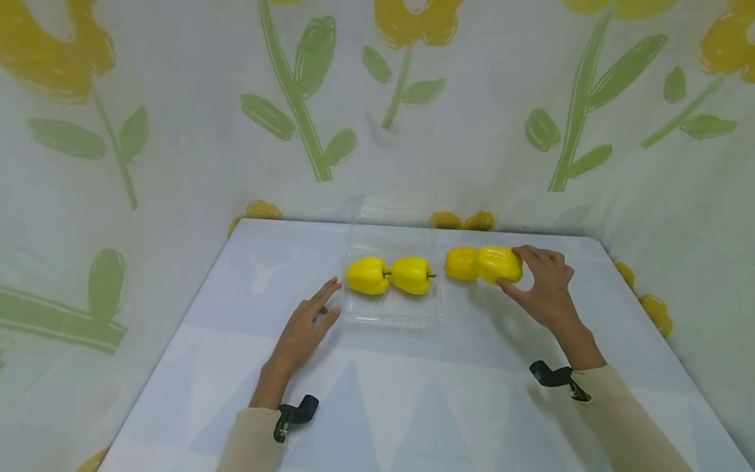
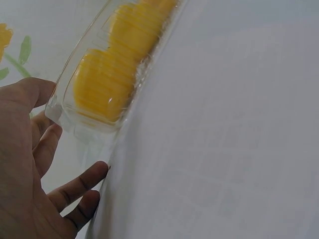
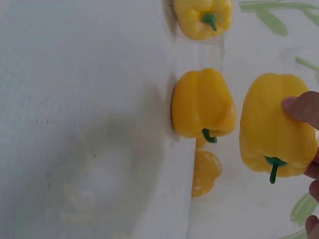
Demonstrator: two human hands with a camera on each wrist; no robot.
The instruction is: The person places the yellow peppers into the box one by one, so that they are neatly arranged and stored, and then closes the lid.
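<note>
My right hand (image 1: 545, 285) grips a yellow bell pepper (image 1: 499, 265) between thumb and fingers, raised off the table. In the right wrist view this pepper (image 3: 276, 124) has its green stem pointing down. Another yellow bell pepper (image 1: 460, 263) rests on the table just left of it, partly overlapped in the head view. A clear plastic clamshell container (image 1: 392, 318) holds two yellow bell peppers side by side, the left one (image 1: 367, 275) and the right one (image 1: 411, 275). Beside its left edge is my left hand (image 1: 302, 328), fingers loosely extended at the container's corner (image 2: 54, 112).
The container's transparent lid (image 1: 389, 223) stands raised at the back, hard to make out. A white table (image 1: 248, 262) with pale blue triangles lies under everything. Flower-printed cloth (image 1: 460, 144) surrounds it at the back and sides.
</note>
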